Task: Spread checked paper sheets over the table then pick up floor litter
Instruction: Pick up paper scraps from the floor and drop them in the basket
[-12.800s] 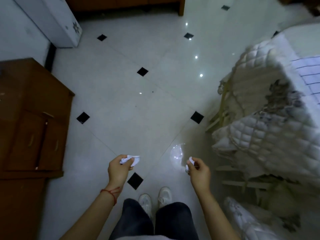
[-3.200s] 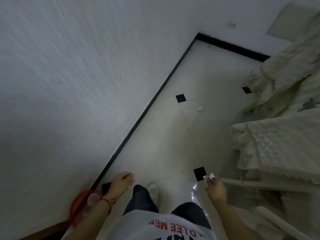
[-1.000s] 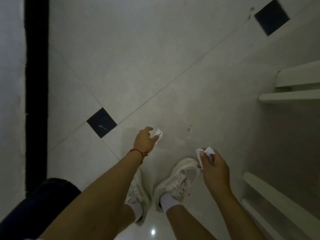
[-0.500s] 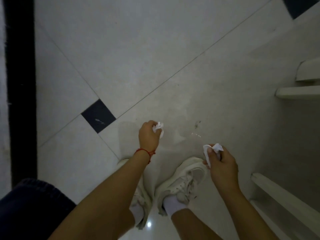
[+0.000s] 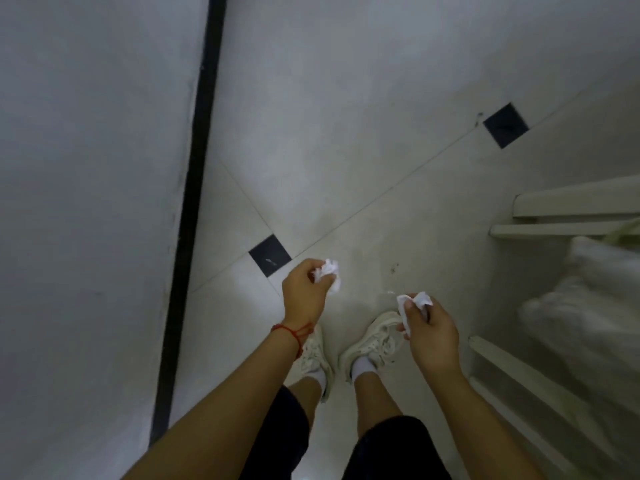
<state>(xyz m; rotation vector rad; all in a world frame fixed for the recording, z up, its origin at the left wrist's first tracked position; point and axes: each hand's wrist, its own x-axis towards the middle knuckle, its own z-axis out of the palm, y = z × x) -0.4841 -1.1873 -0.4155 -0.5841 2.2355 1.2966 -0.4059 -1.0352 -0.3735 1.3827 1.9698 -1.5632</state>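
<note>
My left hand (image 5: pixel 303 296), with a red string at the wrist, is closed around a crumpled white paper scrap (image 5: pixel 329 271) that sticks out past the fingers. My right hand (image 5: pixel 427 330) grips a second white paper scrap (image 5: pixel 414 301) between thumb and fingers. Both hands hang above my white shoes (image 5: pixel 372 342) over the pale tiled floor (image 5: pixel 346 150). No litter shows on the tiles near my feet.
A white wall (image 5: pixel 86 202) with a black skirting strip (image 5: pixel 188 209) runs along the left. Pale wooden slats (image 5: pixel 568 206) and a blurred quilted white mass (image 5: pixel 588 299) crowd the right side. Small black inset tiles (image 5: pixel 270 255) dot the floor.
The left hand took the white scrap off the floor and lifted it. The view has pulled back as I rise, showing more floor and wall; the right hand keeps its scrap.
</note>
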